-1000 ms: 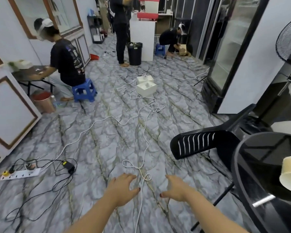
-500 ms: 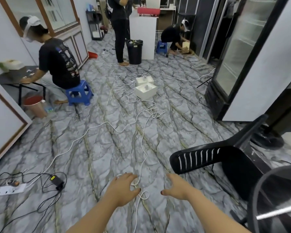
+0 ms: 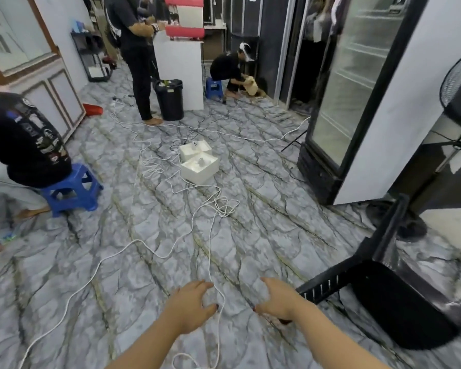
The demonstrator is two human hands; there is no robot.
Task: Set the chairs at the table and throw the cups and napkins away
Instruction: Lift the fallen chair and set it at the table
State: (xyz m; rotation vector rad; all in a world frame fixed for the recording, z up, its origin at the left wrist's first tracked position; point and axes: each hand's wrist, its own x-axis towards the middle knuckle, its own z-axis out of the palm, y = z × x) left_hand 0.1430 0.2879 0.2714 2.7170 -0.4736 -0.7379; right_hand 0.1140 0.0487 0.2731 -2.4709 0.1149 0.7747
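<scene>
while both forearms reach forward and low over the marble floor, the left hand and the right hand hover palm-down with fingers loosely spread, holding nothing. a white cable runs along the floor between them. the black chair lies just right of the right hand, its slatted back nearest the wrist, not touched. compared with half a second ago, the view has swung left and forward: the round black worktop edge has left the frame, the chair sits further right, and the black bin and white boxes look nearer. both hands keep the same open pose.
</scene>
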